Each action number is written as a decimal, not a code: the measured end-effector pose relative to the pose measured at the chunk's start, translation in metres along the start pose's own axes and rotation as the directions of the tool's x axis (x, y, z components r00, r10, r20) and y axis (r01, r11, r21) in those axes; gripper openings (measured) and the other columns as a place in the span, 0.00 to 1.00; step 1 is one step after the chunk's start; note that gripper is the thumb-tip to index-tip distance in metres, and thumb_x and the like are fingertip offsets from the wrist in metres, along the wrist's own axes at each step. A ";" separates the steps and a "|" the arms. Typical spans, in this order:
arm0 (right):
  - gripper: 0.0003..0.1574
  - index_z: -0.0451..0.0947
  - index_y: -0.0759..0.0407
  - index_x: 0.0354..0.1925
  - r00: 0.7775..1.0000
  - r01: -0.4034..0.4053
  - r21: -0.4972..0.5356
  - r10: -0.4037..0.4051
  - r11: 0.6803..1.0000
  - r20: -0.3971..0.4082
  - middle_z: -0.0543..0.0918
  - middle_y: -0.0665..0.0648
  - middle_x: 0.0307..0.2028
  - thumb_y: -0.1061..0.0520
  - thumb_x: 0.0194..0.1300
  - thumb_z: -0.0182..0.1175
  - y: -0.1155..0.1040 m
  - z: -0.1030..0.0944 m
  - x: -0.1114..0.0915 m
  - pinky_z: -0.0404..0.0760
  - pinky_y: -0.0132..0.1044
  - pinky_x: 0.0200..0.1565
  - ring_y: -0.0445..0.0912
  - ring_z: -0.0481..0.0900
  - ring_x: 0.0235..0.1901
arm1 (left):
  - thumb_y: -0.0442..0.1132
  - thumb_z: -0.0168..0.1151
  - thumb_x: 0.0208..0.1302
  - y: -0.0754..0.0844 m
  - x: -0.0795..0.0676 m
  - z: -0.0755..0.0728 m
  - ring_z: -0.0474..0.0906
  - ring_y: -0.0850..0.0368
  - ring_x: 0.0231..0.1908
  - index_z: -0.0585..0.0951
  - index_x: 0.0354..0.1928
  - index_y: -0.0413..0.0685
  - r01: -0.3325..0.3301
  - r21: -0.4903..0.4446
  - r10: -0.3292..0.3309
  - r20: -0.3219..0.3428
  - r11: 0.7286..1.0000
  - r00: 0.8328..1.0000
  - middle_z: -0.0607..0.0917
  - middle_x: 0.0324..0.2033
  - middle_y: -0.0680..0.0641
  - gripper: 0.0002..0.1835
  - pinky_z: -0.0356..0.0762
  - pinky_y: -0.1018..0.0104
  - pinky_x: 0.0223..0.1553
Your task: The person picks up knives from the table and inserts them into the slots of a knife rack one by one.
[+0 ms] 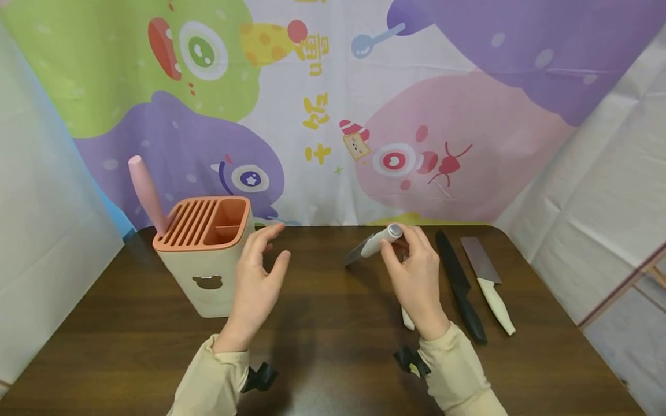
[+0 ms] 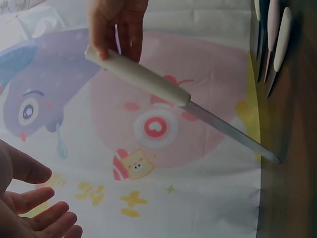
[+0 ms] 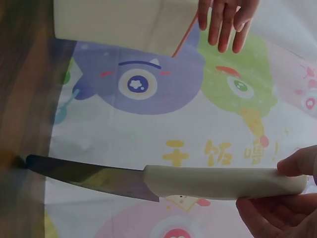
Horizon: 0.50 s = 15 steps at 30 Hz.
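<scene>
My right hand [image 1: 416, 271] pinches a white-handled knife [image 1: 382, 240] by the end of its handle. The blade slants down, and its tip is at or just over the table top. The right wrist view shows the knife [image 3: 213, 182] side-on between thumb and fingers. My left hand [image 1: 258, 283], fingers apart and holding nothing, is raised in front of the right side of a cream knife block [image 1: 208, 289] with an orange slotted top. A pink-handled knife [image 1: 147, 193] stands in the block's leftmost slot. Another white handle [image 1: 408, 319] is partly hidden behind my right hand.
On the right of the dark wooden table [image 1: 333, 358] lie a black knife [image 1: 460, 289] and a cleaver-like knife with a cream handle [image 1: 491, 294]. A cartoon-printed cloth [image 1: 333, 190] hangs along the table's back edge.
</scene>
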State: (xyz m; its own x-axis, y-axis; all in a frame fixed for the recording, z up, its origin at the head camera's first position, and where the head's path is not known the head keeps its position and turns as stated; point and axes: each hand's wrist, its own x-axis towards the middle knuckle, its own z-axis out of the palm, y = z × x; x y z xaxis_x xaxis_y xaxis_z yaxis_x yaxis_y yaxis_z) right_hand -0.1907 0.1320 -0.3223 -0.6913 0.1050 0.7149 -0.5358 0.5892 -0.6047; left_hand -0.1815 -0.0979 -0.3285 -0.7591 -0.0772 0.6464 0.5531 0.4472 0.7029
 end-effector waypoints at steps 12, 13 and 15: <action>0.15 0.76 0.66 0.44 0.999 0.018 0.029 -0.017 0.999 -0.028 0.78 0.58 0.36 0.64 0.57 0.60 -0.007 -0.001 0.005 0.80 0.36 0.38 0.46 0.79 0.36 | 0.27 0.59 0.56 0.006 0.002 0.009 0.72 0.54 0.50 0.74 0.54 0.45 0.040 -0.028 -0.039 0.046 0.999 0.998 0.75 0.50 0.45 0.22 0.69 0.58 0.52; 0.15 0.76 0.66 0.44 0.999 0.023 0.028 -0.022 0.999 -0.030 0.78 0.58 0.36 0.63 0.57 0.60 -0.007 -0.001 0.005 0.80 0.35 0.39 0.46 0.79 0.36 | 0.28 0.58 0.56 0.006 0.002 0.010 0.72 0.55 0.50 0.74 0.54 0.45 0.043 -0.033 -0.041 0.053 0.999 0.998 0.75 0.50 0.46 0.22 0.69 0.57 0.52; 0.15 0.76 0.66 0.44 0.999 0.036 0.024 -0.035 0.999 -0.032 0.79 0.58 0.36 0.63 0.57 0.61 -0.008 -0.001 0.005 0.79 0.33 0.39 0.46 0.79 0.36 | 0.28 0.58 0.57 0.008 0.002 0.011 0.72 0.55 0.50 0.74 0.54 0.46 0.045 -0.039 -0.042 0.068 0.998 0.997 0.75 0.50 0.45 0.21 0.69 0.56 0.53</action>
State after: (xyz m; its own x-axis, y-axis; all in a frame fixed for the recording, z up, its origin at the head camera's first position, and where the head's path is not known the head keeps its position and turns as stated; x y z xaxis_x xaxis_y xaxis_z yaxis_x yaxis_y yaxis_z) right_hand -0.1896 0.1286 -0.3132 -0.6561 0.1101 0.7466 -0.5716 0.5734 -0.5869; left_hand -0.1827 -0.0842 -0.3246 -0.8033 -0.0348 0.5946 0.5316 0.4085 0.7420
